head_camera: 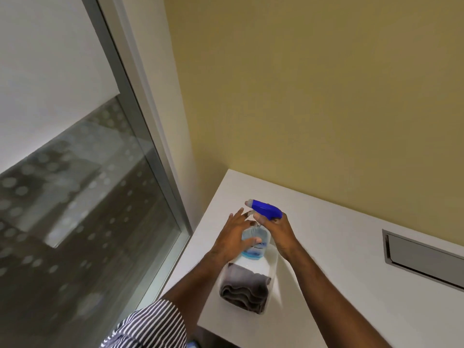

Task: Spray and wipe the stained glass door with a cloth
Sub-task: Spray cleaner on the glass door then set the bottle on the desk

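My right hand (281, 233) is wrapped around the neck of the spray bottle (254, 241), fingers closed on it just under the blue trigger head (266, 209), because that is where the pull will come from later. My left hand (232, 237) is spread open against the bottle's 9 o'clock side, palm and thumb touching the clear body; I judge it is steadying the thing while the other hand settles, not gripping it. The bottle stands upright on the white worktop (339, 259), smooth plastic, rounded shoulders, pale blue liquid low inside, nozzle pointing toward 10 o'clock. Just at its 6 o'clock lies the grey cloth (244, 288), folded into soft, thick layers, near the worktop's front edge for an easy grab. The glass door (82, 197) stands well off at 9 o'clock in a grey metal frame, frosted above, clear below with a scatter of pale round spots. Nothing has been sprayed yet as far as I can judge; lifting the bottle comes first
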A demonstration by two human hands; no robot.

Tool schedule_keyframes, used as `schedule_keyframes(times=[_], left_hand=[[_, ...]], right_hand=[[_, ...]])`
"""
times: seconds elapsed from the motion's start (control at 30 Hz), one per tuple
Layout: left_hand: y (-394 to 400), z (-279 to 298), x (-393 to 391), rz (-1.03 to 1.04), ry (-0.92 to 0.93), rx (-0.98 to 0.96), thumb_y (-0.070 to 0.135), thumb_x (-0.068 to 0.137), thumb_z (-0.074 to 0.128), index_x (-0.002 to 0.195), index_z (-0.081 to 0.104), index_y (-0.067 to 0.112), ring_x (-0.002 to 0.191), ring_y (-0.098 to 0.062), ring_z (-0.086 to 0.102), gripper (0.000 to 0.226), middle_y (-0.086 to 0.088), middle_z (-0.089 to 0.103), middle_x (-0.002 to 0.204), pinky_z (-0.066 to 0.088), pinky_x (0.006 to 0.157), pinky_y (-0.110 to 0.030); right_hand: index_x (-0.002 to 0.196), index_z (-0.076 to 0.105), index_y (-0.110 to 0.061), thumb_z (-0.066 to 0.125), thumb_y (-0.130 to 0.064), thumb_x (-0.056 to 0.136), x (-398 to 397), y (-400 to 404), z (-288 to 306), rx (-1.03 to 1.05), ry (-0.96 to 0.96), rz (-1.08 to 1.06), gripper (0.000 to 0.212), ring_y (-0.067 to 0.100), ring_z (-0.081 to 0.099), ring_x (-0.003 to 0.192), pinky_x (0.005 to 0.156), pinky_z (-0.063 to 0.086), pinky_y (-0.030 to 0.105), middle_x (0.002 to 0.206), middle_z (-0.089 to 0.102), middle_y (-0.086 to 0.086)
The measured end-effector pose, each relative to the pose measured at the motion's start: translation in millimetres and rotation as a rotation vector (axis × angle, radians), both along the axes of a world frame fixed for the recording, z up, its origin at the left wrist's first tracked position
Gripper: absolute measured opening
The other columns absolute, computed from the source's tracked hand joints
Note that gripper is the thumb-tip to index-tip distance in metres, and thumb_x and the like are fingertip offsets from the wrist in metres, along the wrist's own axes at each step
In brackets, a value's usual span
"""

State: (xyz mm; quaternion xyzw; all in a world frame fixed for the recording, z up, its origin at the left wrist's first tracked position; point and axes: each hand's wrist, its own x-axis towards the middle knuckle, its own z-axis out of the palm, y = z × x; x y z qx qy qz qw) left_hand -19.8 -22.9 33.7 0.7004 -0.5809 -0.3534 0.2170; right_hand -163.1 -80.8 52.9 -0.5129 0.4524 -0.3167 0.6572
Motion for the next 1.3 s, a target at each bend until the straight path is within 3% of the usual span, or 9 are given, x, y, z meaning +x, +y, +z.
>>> schedule_keyframes(times=[0.07,0.3,0.43,0.57,0.73,0.83,0.97,1.1,1.3], left_hand=[[-0.3,7.9,5.4,0.044,0.06,-0.012,0.055,0.086,0.071,0.142,0.053,0.032,0.15,-0.019,0.034,0.063,0.004,0.042,0.16,0.022,0.127,-0.048],[2.7,54.6,11.6,0.302,0.288,-0.241,0.052,0.076,0.081,0.125,0.069,0.028,0.113,-0.016,0.066,0.056,0.009,0.068,0.129,0.057,0.099,-0.033],[7.4,88.0,15.8,0.471,0.345,-0.424,0.045,0.081,0.08,0.111,0.071,0.024,0.102,-0.015,0.068,0.037,0.01,0.07,0.111,0.056,0.077,-0.012],[17.9,121.5,23.4,0.566,0.385,-0.585,0.05,0.077,0.079,0.097,0.068,0.025,0.093,-0.015,0.07,0.034,0.006,0.07,0.098,0.059,0.07,-0.015],[46.0,156.5,37.6,0.644,0.536,-0.769,0.054,0.067,0.073,0.077,0.066,0.032,0.079,-0.014,0.072,0.025,0.012,0.069,0.079,0.062,0.071,-0.029],[70.6,170.0,50.8,0.632,0.625,-0.833,0.055,0.067,0.076,0.082,0.064,0.011,0.07,-0.01,0.072,0.049,0.006,0.068,0.074,0.057,0.062,-0.023],[108.4,180.5,74.8,0.624,0.708,-0.888,0.077,0.057,0.079,0.094,0.065,-0.009,0.065,-0.012,0.067,0.095,-0.006,0.068,0.076,0.054,0.061,-0.024],[153.5,187.4,96.8,0.645,0.703,-0.894,0.075,0.06,0.079,0.093,0.07,0.003,0.067,-0.011,0.07,0.079,-0.001,0.073,0.078,0.056,0.061,-0.024],[235.4,197.7,109.6,0.811,0.653,-0.955,0.08,0.058,0.077,0.082,0.068,0.01,0.063,-0.017,0.067,0.075,-0.004,0.071,0.074,0.054,0.061,-0.027]], right_hand=[[0.134,0.065,-0.013,0.09,-0.063,0.064,-1.2,-3.7,20.0,-0.032,-0.065,0.014,0.089,0.033,0.069,0.119,0.105,0.054,0.056,0.127,0.073,0.011],[0.121,0.073,-0.024,0.079,-0.066,0.075,13.2,-7.3,122.5,-0.186,-0.314,0.075,0.063,0.032,0.071,0.108,0.086,0.056,0.035,0.127,0.073,0.011],[0.119,0.073,-0.021,0.082,-0.061,0.075,31.2,-4.4,173.6,-0.215,-0.41,0.093,0.059,0.031,0.073,0.097,0.081,0.058,0.035,0.12,0.074,0.018],[0.12,0.07,-0.016,0.07,-0.044,0.089,52.5,4.7,215.8,-0.269,-0.429,0.193,0.042,0.031,0.073,0.09,0.08,0.058,0.035,0.111,0.077,0.017],[0.119,0.072,-0.015,0.077,-0.052,0.085,83.1,20.3,251.0,-0.307,-0.538,0.419,0.051,0.027,0.07,0.079,0.081,0.06,0.038,0.087,0.073,0.014],[0.125,0.066,-0.01,0.078,-0.047,0.085,105.2,34.9,260.6,-0.294,-0.598,0.597,0.055,0.027,0.064,0.072,0.077,0.058,0.038,0.079,0.065,0.012],[0.13,0.063,-0.013,0.078,-0.034,0.085,137.6,69.9,267.1,-0.256,-0.667,0.8,0.051,0.024,0.061,0.064,0.07,0.057,0.036,0.073,0.056,0.011],[0.131,0.061,-0.017,0.067,-0.019,0.086,163.3,111.4,273.9,-0.257,-0.691,0.936,0.046,0.021,0.061,0.063,0.066,0.057,0.035,0.074,0.053,0.011],[0.124,0.065,-0.028,0.07,-0.024,0.078,190.5,198.9,288.6,-0.354,-0.654,1.023,0.046,0.019,0.05,0.06,0.063,0.052,0.033,0.07,0.05,0.007]])
